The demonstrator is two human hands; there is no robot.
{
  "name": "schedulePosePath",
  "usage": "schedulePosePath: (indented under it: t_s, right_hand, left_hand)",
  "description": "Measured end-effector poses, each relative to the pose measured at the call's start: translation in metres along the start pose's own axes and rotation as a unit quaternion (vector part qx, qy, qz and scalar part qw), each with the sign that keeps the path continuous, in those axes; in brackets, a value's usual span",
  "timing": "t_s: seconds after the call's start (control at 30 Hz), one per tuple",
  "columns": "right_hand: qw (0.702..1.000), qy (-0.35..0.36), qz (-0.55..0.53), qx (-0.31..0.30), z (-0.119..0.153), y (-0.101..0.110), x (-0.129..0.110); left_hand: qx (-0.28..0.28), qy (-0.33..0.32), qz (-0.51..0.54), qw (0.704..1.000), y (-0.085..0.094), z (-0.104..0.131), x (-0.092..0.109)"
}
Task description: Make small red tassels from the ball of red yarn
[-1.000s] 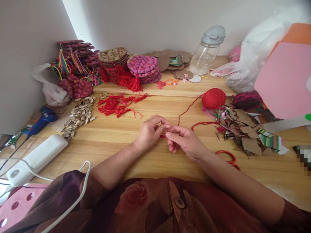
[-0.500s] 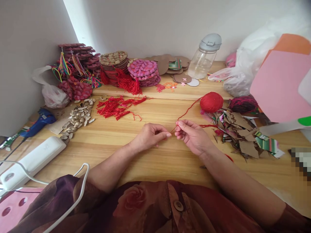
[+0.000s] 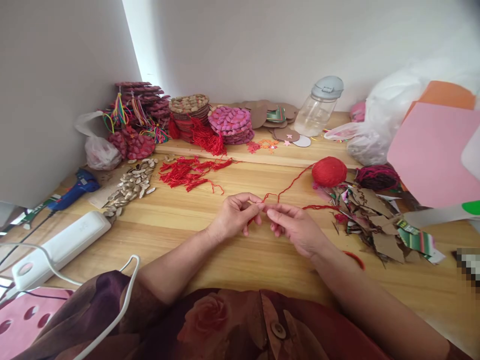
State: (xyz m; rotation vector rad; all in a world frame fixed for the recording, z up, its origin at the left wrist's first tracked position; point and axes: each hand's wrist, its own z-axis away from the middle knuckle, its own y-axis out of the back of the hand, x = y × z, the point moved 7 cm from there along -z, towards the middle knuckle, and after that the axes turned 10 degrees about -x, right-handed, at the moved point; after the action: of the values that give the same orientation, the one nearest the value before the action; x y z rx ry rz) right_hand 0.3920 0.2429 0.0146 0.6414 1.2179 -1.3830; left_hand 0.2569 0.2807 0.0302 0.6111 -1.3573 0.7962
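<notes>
Over the middle of the table, my left hand (image 3: 240,214) and my right hand (image 3: 294,225) meet at their fingertips. Both are closed in a pinch on red yarn (image 3: 270,196), which shows as a small loop above the fingers. A strand climbs from there to a red yarn ball (image 3: 329,171) at the right. Another red strand lies on the table beyond my right hand, running toward the cardboard scraps (image 3: 378,220). Red tassels (image 3: 187,172) lie in a pile beyond my left hand.
At left are seed shells (image 3: 133,185), a blue glue gun (image 3: 78,189) and a white power strip (image 3: 62,250). Stacked round pieces (image 3: 230,125) and a water bottle (image 3: 318,106) stand at the back. A dark pink yarn ball (image 3: 377,177) sits beside the scraps, near pink sheets (image 3: 437,155).
My hands have come together at the fingertips, and a small loop of yarn now stands above them. The whole view has shifted slightly, with things appearing lower.
</notes>
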Motion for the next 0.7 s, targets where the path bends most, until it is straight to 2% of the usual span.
schedulePosePath:
  t_s: [0.23,0.43,0.5,0.6,0.7]
  right_hand:
    - [0.997,-0.001,-0.010,-0.077,0.002,-0.023,0.011]
    - [0.997,0.019,-0.006,-0.071,0.004,-0.025,0.008]
    - [0.998,0.040,-0.004,-0.050,0.004,-0.024,0.007]
    - [0.997,0.064,-0.027,0.014,0.004,-0.016,0.007]
    - [0.993,0.098,-0.037,0.060,0.005,-0.009,0.005]
  left_hand:
    - [-0.044,0.038,0.078,0.995,-0.016,0.003,-0.006]
    - [-0.081,0.025,0.133,0.988,-0.022,0.003,-0.008]
    - [-0.090,0.026,0.132,0.987,-0.023,0.003,-0.008]
    - [-0.091,0.043,0.110,0.989,-0.021,0.002,-0.011]
    - [-0.082,0.036,0.055,0.994,-0.018,0.002,-0.011]
